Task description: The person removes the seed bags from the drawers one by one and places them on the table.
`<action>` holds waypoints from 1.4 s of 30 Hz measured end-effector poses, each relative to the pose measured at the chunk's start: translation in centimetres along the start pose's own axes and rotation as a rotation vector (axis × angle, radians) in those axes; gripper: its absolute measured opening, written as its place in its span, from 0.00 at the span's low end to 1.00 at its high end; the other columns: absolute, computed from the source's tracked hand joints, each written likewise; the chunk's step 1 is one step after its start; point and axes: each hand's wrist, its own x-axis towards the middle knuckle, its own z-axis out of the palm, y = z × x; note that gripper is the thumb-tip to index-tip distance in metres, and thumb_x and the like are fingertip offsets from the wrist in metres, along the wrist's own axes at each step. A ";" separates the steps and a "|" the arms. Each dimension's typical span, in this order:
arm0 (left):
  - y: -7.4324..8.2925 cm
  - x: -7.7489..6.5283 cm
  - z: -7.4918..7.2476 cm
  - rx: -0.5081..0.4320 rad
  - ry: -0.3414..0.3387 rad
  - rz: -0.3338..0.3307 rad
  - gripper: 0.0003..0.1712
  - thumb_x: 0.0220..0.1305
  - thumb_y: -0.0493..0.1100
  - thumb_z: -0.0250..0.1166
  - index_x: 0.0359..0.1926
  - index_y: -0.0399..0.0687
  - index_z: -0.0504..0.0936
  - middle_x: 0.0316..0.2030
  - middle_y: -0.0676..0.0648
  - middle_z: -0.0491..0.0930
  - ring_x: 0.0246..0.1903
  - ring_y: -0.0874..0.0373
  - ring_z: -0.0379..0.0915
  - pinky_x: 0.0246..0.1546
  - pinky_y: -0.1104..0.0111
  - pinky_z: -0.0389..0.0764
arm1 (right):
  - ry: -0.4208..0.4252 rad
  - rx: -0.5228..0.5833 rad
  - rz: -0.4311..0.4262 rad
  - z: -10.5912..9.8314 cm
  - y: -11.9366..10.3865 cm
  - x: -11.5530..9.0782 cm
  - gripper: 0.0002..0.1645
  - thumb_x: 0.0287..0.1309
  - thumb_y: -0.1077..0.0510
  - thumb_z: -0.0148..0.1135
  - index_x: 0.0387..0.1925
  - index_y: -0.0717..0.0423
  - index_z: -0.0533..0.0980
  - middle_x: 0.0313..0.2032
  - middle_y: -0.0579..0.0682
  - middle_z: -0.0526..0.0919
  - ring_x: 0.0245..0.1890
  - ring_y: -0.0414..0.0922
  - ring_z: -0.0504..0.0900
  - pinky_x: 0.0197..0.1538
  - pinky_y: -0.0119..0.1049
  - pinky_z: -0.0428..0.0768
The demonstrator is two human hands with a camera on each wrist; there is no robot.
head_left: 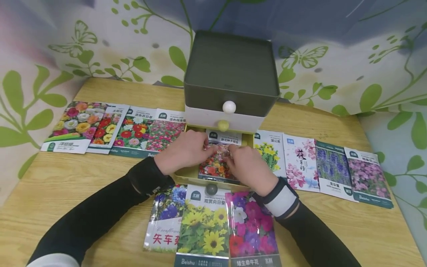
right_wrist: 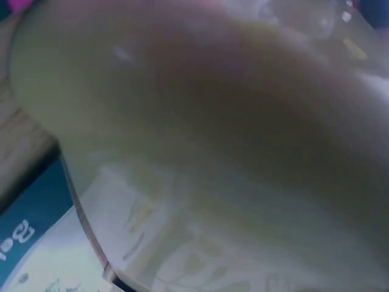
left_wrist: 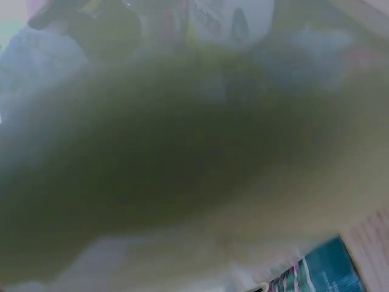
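A flower seed packet [head_left: 218, 163] with mixed red, orange and pink blooms lies face up within the pulled-out yellow bottom drawer [head_left: 186, 172]. My left hand [head_left: 186, 151] holds its left side, thumb over the printed face. At the right side my right hand [head_left: 252, 168] grips it, thumb and fingers bent over the picture. Above the drawer stands the small drawer box [head_left: 230, 63], its dark grey and white drawers closed. Both wrist views are mostly filled by a blurred, close drawer wall [left_wrist: 182, 140], which hides the fingers there.
Several seed packets [head_left: 133, 129] overlap in a row left of the box, and several more [head_left: 301, 163] line the right. Three packets, among them a yellow sunflower one [head_left: 203, 226], lie in front under the forearms. A leaf-patterned cloth [head_left: 133, 44] hangs behind the wooden table [head_left: 110, 174].
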 end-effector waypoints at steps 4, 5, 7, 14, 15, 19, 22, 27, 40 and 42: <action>-0.2 0.0 -0.3 -0.060 0.000 -0.014 0.21 0.71 0.59 0.59 0.39 0.46 0.82 0.22 0.51 0.79 0.20 0.57 0.73 0.24 0.64 0.71 | -0.029 0.065 0.011 -0.1 0.4 0.1 0.10 0.68 0.53 0.62 0.35 0.56 0.76 0.19 0.46 0.72 0.19 0.42 0.73 0.24 0.36 0.72; -0.3 0.0 -0.4 -0.081 0.007 -0.020 0.20 0.71 0.58 0.60 0.41 0.45 0.82 0.24 0.51 0.80 0.22 0.57 0.74 0.26 0.64 0.73 | -0.033 0.077 0.007 -0.2 0.4 0.1 0.10 0.69 0.53 0.62 0.35 0.55 0.76 0.19 0.46 0.73 0.19 0.42 0.73 0.25 0.36 0.72; -0.4 0.0 -0.5 -0.129 0.031 -0.024 0.19 0.69 0.56 0.62 0.43 0.45 0.83 0.30 0.50 0.81 0.27 0.56 0.76 0.31 0.63 0.75 | -0.039 0.096 0.000 -0.2 0.5 0.1 0.10 0.69 0.52 0.62 0.36 0.55 0.76 0.19 0.45 0.73 0.19 0.41 0.73 0.24 0.35 0.72; -1.0 0.1 -0.7 -0.336 0.045 -0.025 0.13 0.64 0.49 0.69 0.45 0.48 0.80 0.40 0.48 0.80 0.39 0.53 0.76 0.40 0.61 0.75 | -0.037 0.143 -0.018 0.0 1.0 0.1 0.11 0.69 0.51 0.62 0.40 0.55 0.78 0.18 0.43 0.74 0.17 0.39 0.72 0.22 0.34 0.71; -1.1 0.1 -0.7 -0.371 0.041 -0.028 0.13 0.64 0.47 0.70 0.45 0.49 0.80 0.40 0.48 0.80 0.40 0.53 0.76 0.40 0.61 0.75 | -0.032 0.162 -0.018 0.0 1.1 0.1 0.11 0.69 0.51 0.62 0.40 0.55 0.78 0.19 0.43 0.74 0.17 0.38 0.72 0.23 0.34 0.71; -1.2 0.1 -0.7 -0.518 0.008 -0.072 0.13 0.64 0.43 0.70 0.47 0.48 0.79 0.43 0.47 0.79 0.40 0.53 0.77 0.40 0.60 0.76 | -0.008 0.230 0.003 -0.1 1.4 0.0 0.12 0.69 0.52 0.61 0.43 0.56 0.80 0.21 0.42 0.76 0.18 0.38 0.73 0.24 0.35 0.72; -1.2 0.2 -0.7 -0.617 -0.025 -0.116 0.15 0.63 0.42 0.70 0.50 0.46 0.81 0.47 0.46 0.78 0.39 0.52 0.80 0.42 0.60 0.78 | 0.005 0.243 0.016 -0.2 1.5 -0.1 0.12 0.69 0.51 0.61 0.43 0.56 0.81 0.22 0.42 0.77 0.19 0.39 0.73 0.24 0.36 0.72; -1.4 0.2 -0.8 -0.806 -0.046 -0.152 0.19 0.64 0.36 0.67 0.56 0.40 0.81 0.53 0.43 0.76 0.40 0.52 0.80 0.47 0.59 0.79 | 0.054 0.255 0.027 -0.2 1.6 -0.3 0.10 0.68 0.53 0.62 0.42 0.56 0.81 0.26 0.45 0.78 0.23 0.40 0.74 0.27 0.36 0.73; -2.3 -0.8 -0.7 -1.003 -0.102 -0.150 0.21 0.68 0.38 0.65 0.61 0.43 0.77 0.57 0.45 0.77 0.49 0.51 0.77 0.55 0.57 0.76 | 0.049 0.450 0.161 -1.1 2.8 -1.9 0.14 0.68 0.50 0.61 0.49 0.54 0.78 0.42 0.53 0.87 0.41 0.47 0.87 0.37 0.41 0.81; -2.1 -1.1 -0.7 -0.985 -0.112 -0.136 0.21 0.68 0.39 0.66 0.61 0.45 0.77 0.59 0.45 0.76 0.50 0.51 0.77 0.55 0.57 0.75 | 0.060 0.516 0.181 -1.5 3.3 -2.4 0.13 0.67 0.52 0.63 0.50 0.52 0.79 0.40 0.52 0.87 0.40 0.46 0.87 0.35 0.40 0.81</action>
